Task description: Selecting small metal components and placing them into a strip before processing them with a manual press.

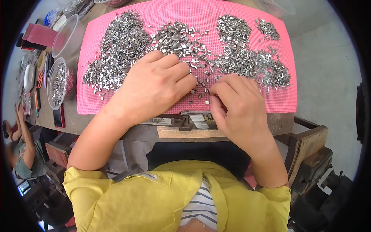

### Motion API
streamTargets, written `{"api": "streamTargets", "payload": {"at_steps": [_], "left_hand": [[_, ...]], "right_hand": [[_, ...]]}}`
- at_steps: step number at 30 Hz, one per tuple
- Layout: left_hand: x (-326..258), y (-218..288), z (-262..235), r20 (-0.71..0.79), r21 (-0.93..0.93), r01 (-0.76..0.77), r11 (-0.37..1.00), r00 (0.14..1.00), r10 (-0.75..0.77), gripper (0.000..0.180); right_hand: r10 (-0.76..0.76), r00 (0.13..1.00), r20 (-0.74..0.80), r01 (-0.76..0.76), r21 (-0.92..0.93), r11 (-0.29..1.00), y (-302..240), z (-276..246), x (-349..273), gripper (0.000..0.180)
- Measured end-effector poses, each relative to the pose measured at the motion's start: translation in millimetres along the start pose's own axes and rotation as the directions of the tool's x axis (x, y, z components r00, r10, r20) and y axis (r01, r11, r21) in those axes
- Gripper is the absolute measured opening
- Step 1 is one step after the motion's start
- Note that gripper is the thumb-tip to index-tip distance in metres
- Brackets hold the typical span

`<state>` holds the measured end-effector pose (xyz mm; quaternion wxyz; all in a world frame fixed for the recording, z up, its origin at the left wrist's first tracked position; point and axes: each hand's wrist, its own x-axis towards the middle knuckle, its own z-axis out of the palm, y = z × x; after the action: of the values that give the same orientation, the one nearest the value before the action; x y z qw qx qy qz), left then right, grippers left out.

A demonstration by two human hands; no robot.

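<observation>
Small silvery metal pieces lie in several heaps on a pink textured mat [127, 103]. My left hand [154, 87] rests over the near side of the middle heap [176, 38], its fingers curled down and their tips hidden. To its right, my right hand [243, 104] is curled beside the near side of the right-hand heap [235, 58]. Its thumb and forefinger bend toward a few loose pieces scattered between the hands. One small square piece [207, 103] lies by itself near the thumb. Whatever either hand may hold is hidden.
A large heap [119, 50] spreads on the left, with thin pins [266, 67] at the right. Left of the mat stand a tub of metal pieces [58, 83], a clear tub [67, 36] and a phone [59, 116]. A black-and-silver caliper-like tool [183, 122] lies along the near edge. Another person [29, 150] sits far left.
</observation>
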<state>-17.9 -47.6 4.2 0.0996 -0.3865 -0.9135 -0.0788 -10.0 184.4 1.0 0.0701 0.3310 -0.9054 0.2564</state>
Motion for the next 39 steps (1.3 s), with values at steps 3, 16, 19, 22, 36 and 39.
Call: {"api": "streamTargets", "payload": {"at_steps": [3, 16, 19, 22, 36, 39], "left_hand": [[-3, 3, 1, -0.032, -0.111, 0.108, 0.988, 0.993, -0.112, 0.013], [-25, 30, -8, -0.019, -0.303, 0.336, 0.892, 0.933, -0.359, 0.015], [-30, 29, -10, -0.007, -0.313, 0.338, 0.888, 0.934, -0.358, 0.017], [-33, 28, -6, -0.044, -0.334, 0.322, 0.886, 0.933, -0.356, 0.017], [-29, 36, 2, -0.082, -0.387, 0.412, 0.825, 0.875, -0.476, 0.011], [-27, 38, -1, -0.045, -0.385, 0.449, 0.806, 0.863, -0.503, 0.011]], "right_hand": [[0.012, 1.0, -0.002, -0.012, 0.014, 1.0, -1, -1, -1, 0.018], [-0.052, 0.998, -0.029, 0.054, 0.057, 0.997, 3, 4, -4, 0.015], [-0.009, 1.0, 0.023, 0.008, 0.047, 0.999, 0, -1, -2, 0.019], [-0.038, 0.999, -0.008, 0.039, 0.057, 0.998, 0, 4, -4, 0.014], [0.07, 0.998, -0.006, -0.07, 0.072, 0.995, -6, 10, 6, 0.014], [0.058, 0.998, 0.007, -0.058, 0.061, 0.996, -6, 9, 4, 0.014]]}}
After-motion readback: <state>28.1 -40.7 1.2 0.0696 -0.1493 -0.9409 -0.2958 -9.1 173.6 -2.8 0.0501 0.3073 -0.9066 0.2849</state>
